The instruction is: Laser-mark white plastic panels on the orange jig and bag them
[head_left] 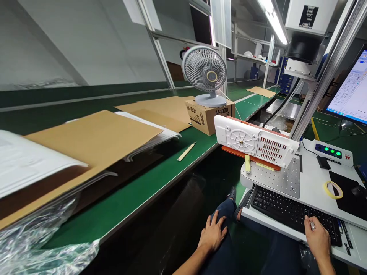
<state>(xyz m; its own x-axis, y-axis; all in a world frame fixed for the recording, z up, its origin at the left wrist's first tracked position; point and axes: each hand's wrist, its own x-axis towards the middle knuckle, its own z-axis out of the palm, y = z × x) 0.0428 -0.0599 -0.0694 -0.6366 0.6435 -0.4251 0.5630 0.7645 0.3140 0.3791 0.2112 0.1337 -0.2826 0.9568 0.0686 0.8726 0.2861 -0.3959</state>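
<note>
Head view: your left hand [212, 233] is spread flat, nothing in it, on the dark-blue trouser leg [224, 206]. Your right hand [317, 236] is half curled at the black keyboard [281, 206], thumb over the keys; small greyish bit at the fingers, can't tell if you're gripping it. Keyboard sits in the white pull-out tray [269, 224], mostly left of and ahead of that hand. Beyond the keyboard, ahead of both hands: white moulded plastic panel with slotted vents [252, 141], tilted against an orange block [233, 152] above the perforated metal plate [286, 179]. Ahead-right of your right hand: yellow tape roll [339, 192], partly over the black mouse pad [345, 202]. Ahead-left of your left hand: slim pale-yellow cutter [186, 152] on the green bench top [137, 204].
</note>
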